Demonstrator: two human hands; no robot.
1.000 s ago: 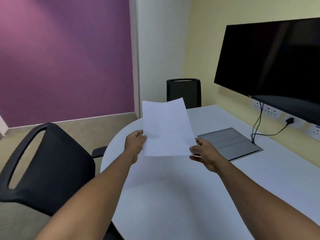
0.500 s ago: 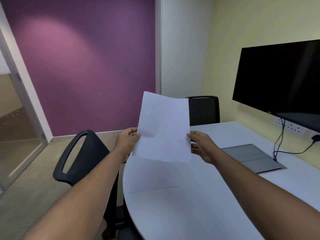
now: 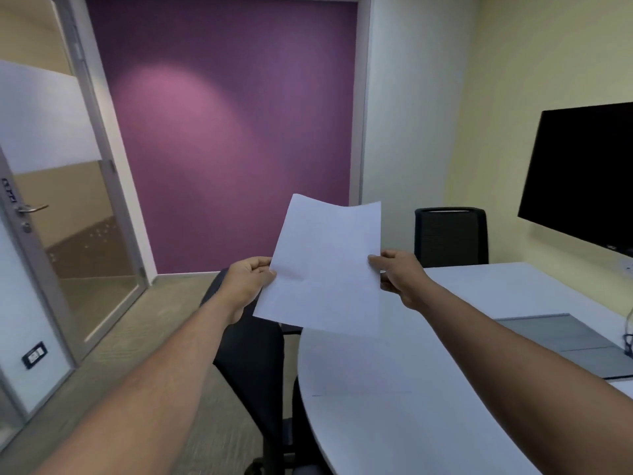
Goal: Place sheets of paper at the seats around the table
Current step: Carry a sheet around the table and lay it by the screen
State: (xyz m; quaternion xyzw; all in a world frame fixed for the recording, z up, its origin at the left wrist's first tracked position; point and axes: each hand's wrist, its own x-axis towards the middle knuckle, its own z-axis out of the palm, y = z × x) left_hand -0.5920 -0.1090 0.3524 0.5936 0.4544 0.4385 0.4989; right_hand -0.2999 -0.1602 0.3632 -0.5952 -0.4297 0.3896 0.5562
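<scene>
Here the left hand pinches the left edge of a white sheet of paper, fingers curled behind it and thumb on the front, while the right hand clamps the right edge the same way, so both grips are closed on the one sheet. The paper is held up in the air, tilted a little to the right, its top edge slightly wavy, above the rounded near end of the white surface and not touching it. Below the left hand, a black office chair stands tucked against the curved edge of that surface. A second black chair sits at the far end, beside the yellow wall. A grey cable hatch lies flush in the surface to the right, and a dark wall-mounted screen hangs above it. A purple wall and a glass door fill the left side.
</scene>
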